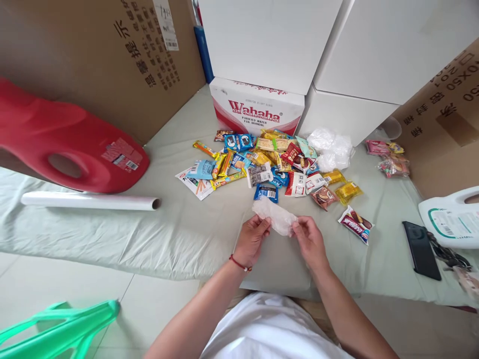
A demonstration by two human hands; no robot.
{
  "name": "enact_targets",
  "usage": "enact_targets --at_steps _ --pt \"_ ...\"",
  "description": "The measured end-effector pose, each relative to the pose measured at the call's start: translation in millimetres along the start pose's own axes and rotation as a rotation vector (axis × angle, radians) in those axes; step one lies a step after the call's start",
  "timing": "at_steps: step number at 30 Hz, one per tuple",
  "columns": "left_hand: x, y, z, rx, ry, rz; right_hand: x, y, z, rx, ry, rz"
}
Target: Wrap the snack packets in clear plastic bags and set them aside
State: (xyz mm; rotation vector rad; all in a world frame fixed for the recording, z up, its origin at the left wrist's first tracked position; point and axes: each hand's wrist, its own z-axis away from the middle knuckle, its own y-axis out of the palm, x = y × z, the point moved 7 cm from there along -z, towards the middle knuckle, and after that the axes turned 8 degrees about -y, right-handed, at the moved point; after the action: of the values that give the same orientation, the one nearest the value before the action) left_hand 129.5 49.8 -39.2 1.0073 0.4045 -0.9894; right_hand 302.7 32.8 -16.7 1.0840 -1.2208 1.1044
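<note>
Both hands pinching a small crumpled translucent plastic bag (276, 216): left hand (251, 240) gripping its left end, right hand (310, 239) its right end (probably empty). Long axis running left-right, pile of colourful snack packets (273, 167) lying just beyond.

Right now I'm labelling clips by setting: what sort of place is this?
Probably a storeroom or home packing spot: stacked cardboard boxes, a Wahaha water carton, and snack packets spread on a cloth-covered floor.
</note>
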Motion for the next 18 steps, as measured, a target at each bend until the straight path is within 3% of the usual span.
enact_targets --at_steps 5,9,11,13,15,18 --pt "-2 3.9 3 0.0 0.1 -0.146 53 10 8 0.034 -0.524 0.552" --pt "2 -7.0 2 -0.059 0.096 -0.174 81 11 20 -0.143 -0.78 0.732" --pt "3 -12.5 1 -0.069 0.086 -0.168 78 16 19 -0.058 -0.775 0.746" --pt "3 -14.1 1 -0.045 0.077 -0.174 65 24 15 0.134 -0.696 0.716" --pt "2 -12.5 1 0.003 0.059 -0.191 48 29 10 0.283 -0.566 0.632" --pt "2 -9.8 2 0.074 0.031 -0.21 24 25 3 0.327 -0.302 0.398"
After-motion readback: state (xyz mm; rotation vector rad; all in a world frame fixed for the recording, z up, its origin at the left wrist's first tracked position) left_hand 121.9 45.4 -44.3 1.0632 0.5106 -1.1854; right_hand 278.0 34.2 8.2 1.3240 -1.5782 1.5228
